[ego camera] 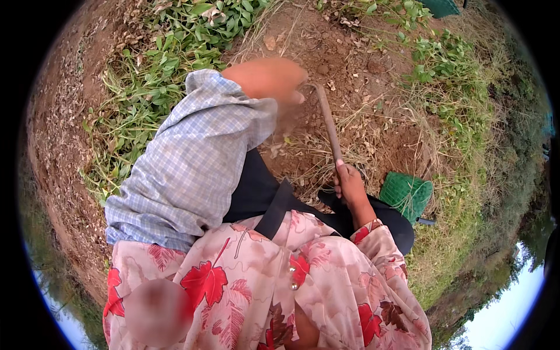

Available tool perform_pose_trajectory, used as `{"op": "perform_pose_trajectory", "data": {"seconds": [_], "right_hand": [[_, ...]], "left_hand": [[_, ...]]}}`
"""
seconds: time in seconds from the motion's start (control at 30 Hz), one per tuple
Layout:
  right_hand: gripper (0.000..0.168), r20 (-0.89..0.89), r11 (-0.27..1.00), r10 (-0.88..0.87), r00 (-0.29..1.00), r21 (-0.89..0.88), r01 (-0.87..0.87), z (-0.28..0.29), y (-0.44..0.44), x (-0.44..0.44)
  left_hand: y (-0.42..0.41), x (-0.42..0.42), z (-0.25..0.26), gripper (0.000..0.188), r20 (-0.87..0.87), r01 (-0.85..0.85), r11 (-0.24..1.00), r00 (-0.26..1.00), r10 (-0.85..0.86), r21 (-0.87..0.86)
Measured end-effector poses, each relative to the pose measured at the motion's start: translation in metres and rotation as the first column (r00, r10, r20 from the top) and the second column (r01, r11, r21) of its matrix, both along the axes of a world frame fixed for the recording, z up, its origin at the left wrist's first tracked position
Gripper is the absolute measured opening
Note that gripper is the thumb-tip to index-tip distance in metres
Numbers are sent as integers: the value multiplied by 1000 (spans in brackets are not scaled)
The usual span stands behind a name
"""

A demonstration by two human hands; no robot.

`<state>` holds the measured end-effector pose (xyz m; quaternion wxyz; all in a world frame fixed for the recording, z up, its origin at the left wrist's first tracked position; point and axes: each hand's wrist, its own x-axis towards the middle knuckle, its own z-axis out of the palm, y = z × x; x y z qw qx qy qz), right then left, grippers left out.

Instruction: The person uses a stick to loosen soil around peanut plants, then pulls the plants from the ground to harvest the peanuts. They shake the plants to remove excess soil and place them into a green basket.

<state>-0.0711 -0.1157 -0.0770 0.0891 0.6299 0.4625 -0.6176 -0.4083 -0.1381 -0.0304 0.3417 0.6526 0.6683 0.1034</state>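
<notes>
My right hand (350,183) is closed around the lower end of a long wooden-handled tool (329,118), which slants up and slightly left over the soil. A thin curved part at its far end bends to the left, and the rest of that end is hidden. My left arm, in a loose blue checked sleeve (188,153), reaches across the front. Its forearm and hand (273,81) are blurred, close to the tool's far end. I cannot tell whether that hand holds anything. Reddish-brown soil (345,65) with dry stalks and leaves lies beneath both hands.
Uprooted leafy plants, seemingly peanut plants (166,78), are heaped at left, with pod-like clumps (131,37) above them. A green woven basket (404,197) stands beside my right knee. Rooted green plants (450,74) and dry grass (455,218) border the right side.
</notes>
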Motion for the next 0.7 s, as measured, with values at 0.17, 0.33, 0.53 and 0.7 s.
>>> {"op": "perform_pose_trajectory", "data": {"seconds": [0.17,0.33,0.53,0.7], "right_hand": [[36,-248,883,-110,963,420,209,7,75,-56],[48,201,650,-16,979,746,-143,-131,117,-79],[43,402,719,411,818,408,-562,-110,-7,-12],[38,1,993,-94,996,-72,94,-13,-11,24]], "left_hand": [[-10,-13,-7,45,27,3,998,1000,-1,-59],[5,-7,24,47,43,10,979,999,-1,-204],[1,-10,18,47,10,17,981,1000,-15,-194],[6,-6,21,48,39,64,979,998,-57,-194]]}}
